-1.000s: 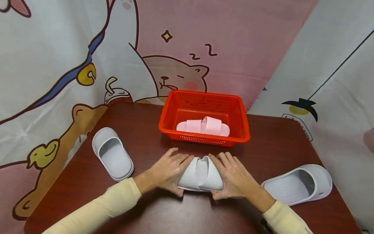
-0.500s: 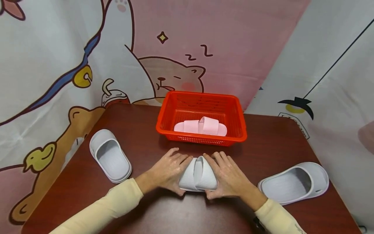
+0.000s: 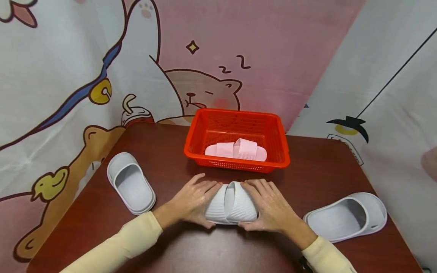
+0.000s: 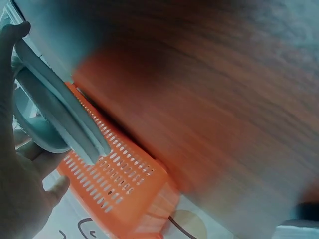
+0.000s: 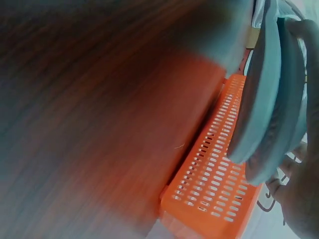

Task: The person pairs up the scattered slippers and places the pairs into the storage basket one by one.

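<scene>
Both hands hold a pair of white slide slippers with ribbed straps, low in the middle of the head view. My left hand grips their left end, thumb at the near edge and fingers over the far side. At the right end, my right hand grips them the same way. From the left wrist, the slippers show as soles lying close against each other. The right wrist view shows the slippers' soles side by side too, above the table. The palms hide both slipper ends.
Beyond the hands stands a red perforated basket with pink slippers inside. One grey clog lies at the left of the brown table, another grey clog at the right. A printed cloth hangs behind.
My right hand has shifted slightly left, toward my left hand, and the gap between the slipper straps looks narrower. The basket and both clogs stay in place; the head view wavers slightly.
</scene>
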Available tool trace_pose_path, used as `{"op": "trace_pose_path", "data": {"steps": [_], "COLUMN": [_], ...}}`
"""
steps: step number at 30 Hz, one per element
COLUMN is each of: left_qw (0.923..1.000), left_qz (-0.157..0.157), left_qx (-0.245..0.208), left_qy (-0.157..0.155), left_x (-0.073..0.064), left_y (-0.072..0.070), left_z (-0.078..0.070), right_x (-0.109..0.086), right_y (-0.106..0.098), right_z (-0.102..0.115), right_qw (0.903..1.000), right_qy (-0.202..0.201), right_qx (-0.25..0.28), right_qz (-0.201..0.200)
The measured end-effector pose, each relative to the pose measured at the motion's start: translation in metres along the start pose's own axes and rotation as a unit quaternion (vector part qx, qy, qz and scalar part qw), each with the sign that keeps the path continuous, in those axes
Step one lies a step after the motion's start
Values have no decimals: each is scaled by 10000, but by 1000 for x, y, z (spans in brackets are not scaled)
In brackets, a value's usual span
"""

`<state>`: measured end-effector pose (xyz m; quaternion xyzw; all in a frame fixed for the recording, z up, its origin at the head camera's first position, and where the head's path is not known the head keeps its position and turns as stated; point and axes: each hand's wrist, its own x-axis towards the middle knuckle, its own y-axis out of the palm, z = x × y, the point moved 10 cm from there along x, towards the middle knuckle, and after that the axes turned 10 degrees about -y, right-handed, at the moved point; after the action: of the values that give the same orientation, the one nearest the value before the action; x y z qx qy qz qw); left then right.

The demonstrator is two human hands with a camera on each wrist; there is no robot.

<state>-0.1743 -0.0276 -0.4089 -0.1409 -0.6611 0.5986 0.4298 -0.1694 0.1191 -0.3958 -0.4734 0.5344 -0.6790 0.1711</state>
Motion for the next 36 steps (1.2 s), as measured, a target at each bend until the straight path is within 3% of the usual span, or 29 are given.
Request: {"op": "trace_pose_path", "data": {"steps": [6,11,17,27,36], "left_qw": [9999,9996,9995,9991,9992], "left_qz": [81,169,107,-37,-57], "left_qx": [-41,-69,-177,-361,-345], "left_qy": [-82,-207,-223,-219,-208], "left_x": [-6,-12,-17,-20,-21], "left_y": [-1,0,-2,-3,-4], "left_z": [6,13,15,13,12], "right_x": [-1,1,7,4,-23], "right_y": [1,-14,-33,-32,-25], "right_z": [-5,-28,-67,-116,-160], "right_qw": [9988,9965,9963,9892,9693], "right_qy": [-48,241,669,1290,2259], "right_qx": [421,735,352,-54,-75], "right_qz": [249,312,419,694,973]}}
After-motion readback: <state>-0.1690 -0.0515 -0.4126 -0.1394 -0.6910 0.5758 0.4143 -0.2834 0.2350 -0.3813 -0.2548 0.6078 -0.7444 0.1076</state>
